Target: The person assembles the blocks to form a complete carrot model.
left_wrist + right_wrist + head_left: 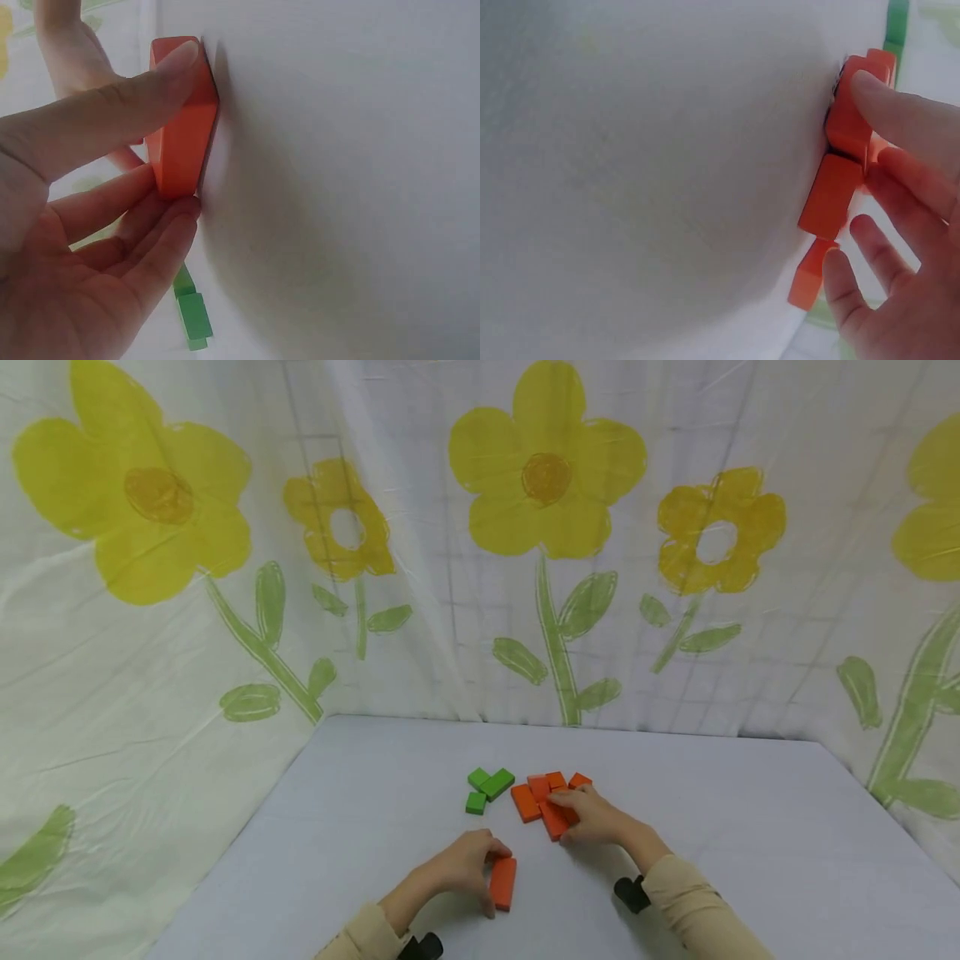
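My left hand (467, 867) holds an orange rectangular block (503, 885) on the white table near its front, thumb at the near end and fingers at the far end. The left wrist view shows the thumb pressed on this orange block (186, 127). Farther right, my right hand (596, 820) is over a cluster of orange blocks (526, 803). Its thumb rests against one orange block (851, 105), with the index and middle fingers curled at its other side; the ring and little fingers are beside other orange blocks (831, 196). The hand partly hides the cluster.
Several green blocks (497, 784) lie just left of the orange cluster. The white table (390, 768) reaches back to a white curtain (420, 635) printed with yellow flowers. Dark wrist devices (632, 894) sit at both cuffs.
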A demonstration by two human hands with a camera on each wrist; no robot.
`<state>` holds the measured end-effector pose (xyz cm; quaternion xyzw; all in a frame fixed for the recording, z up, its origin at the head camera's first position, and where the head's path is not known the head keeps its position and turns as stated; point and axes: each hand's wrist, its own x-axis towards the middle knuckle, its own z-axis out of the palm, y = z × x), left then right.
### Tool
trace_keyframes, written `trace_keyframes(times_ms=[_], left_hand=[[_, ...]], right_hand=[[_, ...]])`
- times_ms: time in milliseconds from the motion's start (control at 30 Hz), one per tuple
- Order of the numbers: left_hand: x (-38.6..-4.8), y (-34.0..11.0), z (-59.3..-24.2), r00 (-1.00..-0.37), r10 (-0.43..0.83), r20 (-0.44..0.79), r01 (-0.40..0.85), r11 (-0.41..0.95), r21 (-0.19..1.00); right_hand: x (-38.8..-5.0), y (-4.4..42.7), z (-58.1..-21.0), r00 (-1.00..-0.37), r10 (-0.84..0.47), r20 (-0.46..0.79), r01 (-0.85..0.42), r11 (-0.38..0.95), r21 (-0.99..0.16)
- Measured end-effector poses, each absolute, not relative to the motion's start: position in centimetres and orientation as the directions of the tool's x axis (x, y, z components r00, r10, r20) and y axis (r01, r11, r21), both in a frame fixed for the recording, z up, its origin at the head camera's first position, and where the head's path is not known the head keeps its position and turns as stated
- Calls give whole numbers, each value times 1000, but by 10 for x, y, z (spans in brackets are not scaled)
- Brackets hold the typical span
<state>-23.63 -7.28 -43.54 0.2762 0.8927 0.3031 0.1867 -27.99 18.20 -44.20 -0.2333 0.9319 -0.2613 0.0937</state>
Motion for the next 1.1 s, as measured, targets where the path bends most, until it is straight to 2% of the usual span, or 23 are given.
trace_keyframes(times_ms=[133,300,533,767,900,1100], left_hand=[[-234,-73,-439,-784,604,-141,378,645,664],[-235,-72,-446,-819,558,-131,301,613,731],[-233,-70,-450,-859,502,-102,244,577,779],[-231,-68,-448,-898,423,-119,164,575,801],[-232,-66,-446,-910,390,-139,126,581,804],[-232,-64,-446,-923,362,-129,117,585,802]], right_hand=[[-281,183,-443,-864,-503,-24,-416,740,-529],[-279,184,-444,-895,-446,-6,-364,737,-570],[-272,188,-447,-893,-436,107,-406,681,-610],[-256,182,-446,-927,-364,94,-336,691,-640],[-246,178,-444,-919,-388,67,-332,672,-662],[-235,173,-443,-875,-479,69,-397,628,-669]])
